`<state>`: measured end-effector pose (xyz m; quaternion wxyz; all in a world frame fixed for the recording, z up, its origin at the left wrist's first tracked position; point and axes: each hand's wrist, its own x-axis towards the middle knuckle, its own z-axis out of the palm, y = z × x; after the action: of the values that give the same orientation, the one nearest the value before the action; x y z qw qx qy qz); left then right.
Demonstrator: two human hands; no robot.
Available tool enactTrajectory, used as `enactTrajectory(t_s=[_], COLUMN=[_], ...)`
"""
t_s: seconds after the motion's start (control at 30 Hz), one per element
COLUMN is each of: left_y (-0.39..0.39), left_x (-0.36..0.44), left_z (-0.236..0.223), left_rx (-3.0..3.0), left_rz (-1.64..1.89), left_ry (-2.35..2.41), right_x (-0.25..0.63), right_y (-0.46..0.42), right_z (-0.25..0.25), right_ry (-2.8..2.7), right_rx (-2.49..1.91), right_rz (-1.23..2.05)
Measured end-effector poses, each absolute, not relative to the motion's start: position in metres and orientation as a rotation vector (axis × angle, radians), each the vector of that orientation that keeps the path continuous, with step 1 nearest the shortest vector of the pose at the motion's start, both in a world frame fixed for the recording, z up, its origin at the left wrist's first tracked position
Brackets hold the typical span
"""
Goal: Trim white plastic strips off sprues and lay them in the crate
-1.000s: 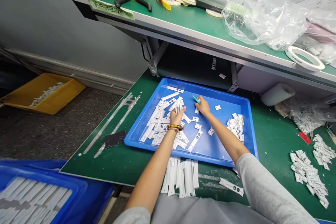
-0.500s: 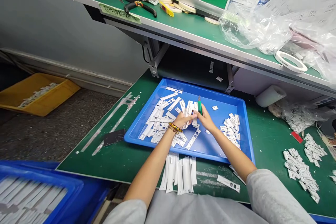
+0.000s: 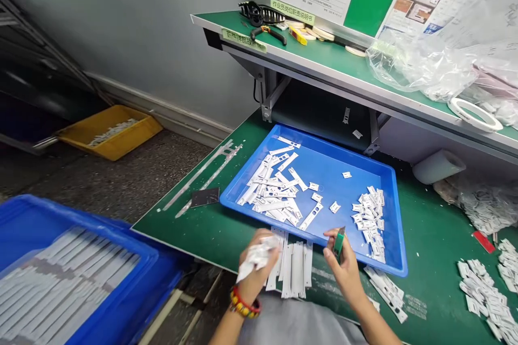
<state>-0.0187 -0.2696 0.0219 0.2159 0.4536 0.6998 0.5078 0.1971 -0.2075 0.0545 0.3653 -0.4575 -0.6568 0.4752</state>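
Observation:
My left hand (image 3: 256, 264), a beaded bracelet on its wrist, is closed around a crumpled white wad (image 3: 258, 254) that looks like peeled paper; motion blurs it. This hand is in front of the blue tray (image 3: 399, 226), left of a row of long white strips (image 3: 297, 269) at the table edge. Near the tray's front rim, my right hand (image 3: 343, 269) grips a green-handled knife (image 3: 339, 241), its blade pointing up. In the tray, long white slotted parts (image 3: 275, 188) are heaped on the left and small white pieces (image 3: 370, 221) on the right.
A blue bin (image 3: 151, 264) of white strips stands at lower left, and a yellow bin (image 3: 148, 135) on the floor. Small white pieces (image 3: 483, 296) lie in piles at right. Above the tray runs a shelf (image 3: 324, 59) with pliers (image 3: 267, 34) and a tape roll (image 3: 475, 115).
Both hands have drawn back from over the tray toward the table edge and moved apart. The left now holds a white wad. The view has turned left.

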Motion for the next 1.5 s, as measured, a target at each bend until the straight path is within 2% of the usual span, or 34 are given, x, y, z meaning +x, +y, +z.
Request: enactTrajectory(t_s=[0.13, 0.3, 0.57, 0.8, 0.97, 1.1, 1.2, 1.33, 1.5], left_y=[-0.292, -0.275, -0.279, -0.280, -0.282, -0.271, -0.259, -0.251, -0.251], left_x=[-0.043, -0.035, -0.034, -0.033, -0.047, -0.069, -0.074, -0.056, -0.032], left_z=[-0.009, -0.034, -0.043, -0.040, -0.012, 0.047, 0.090, 0.113, 0.107], left_rx=[1.097, 1.075, 1.023, 0.994, 0.854, 0.869, 0.922, 0.842, 0.391], left_rz=[1.675, 1.655, 1.581, 1.606, 1.687, 1.697, 1.488, 1.292, 1.604], left_ry=[2.135, 2.119, 2.182, 2.139, 2.116, 2.000, 1.678, 1.276, 1.292], right_x=[0.200, 0.188, 0.115, 0.090, 0.116, 0.125, 0.117, 0.103, 0.102], right_y=[-0.230, -0.203, -0.073, -0.066, -0.083, -0.111, -0.128, -0.146, -0.190], right_z=[0.033, 0.035, 0.024, 0.016, 0.063, 0.111, 0.136, 0.141, 0.116], right_ry=[-1.696, -1.761, -2.411, -2.560, -2.390, -2.274, -2.273, -2.145, -1.813], right_rx=[-1.251, -1.251, -1.130, -1.217, -1.036, -0.743, -0.594, -0.566, -0.835], right_rz=[1.304, 1.312, 0.986, 0.942, 1.138, 1.513, 1.691, 1.737, 1.676])
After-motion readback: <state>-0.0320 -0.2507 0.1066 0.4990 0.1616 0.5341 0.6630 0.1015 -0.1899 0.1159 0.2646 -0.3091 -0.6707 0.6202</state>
